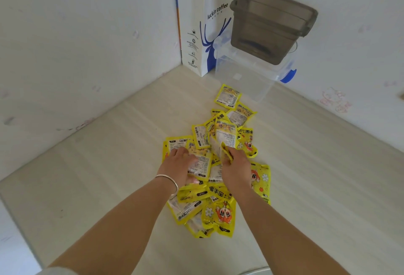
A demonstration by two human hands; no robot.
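A pile of yellow hand-warmer packets [215,193] lies on the pale counter [98,176]. Its long axis runs from just before the person away toward the clear plastic box [244,75] in the corner. The packets lie jumbled, pointing every way, some showing the cartoon front and others the white printed back. Both hands are sunk into the middle of the pile, side by side, with packets nearer and farther than them. The right hand [236,169] curls its fingers round a crumpled packet [226,151] and lifts its edge. The left hand [179,165], a silver bangle [169,184] at its wrist, lies back-up on the pile, with a white-backed packet [200,163] over its thumb side; whether it grips is unclear. A dark grey bin [273,23] sits on the box, beside a luckin coffee paper bag [203,34].
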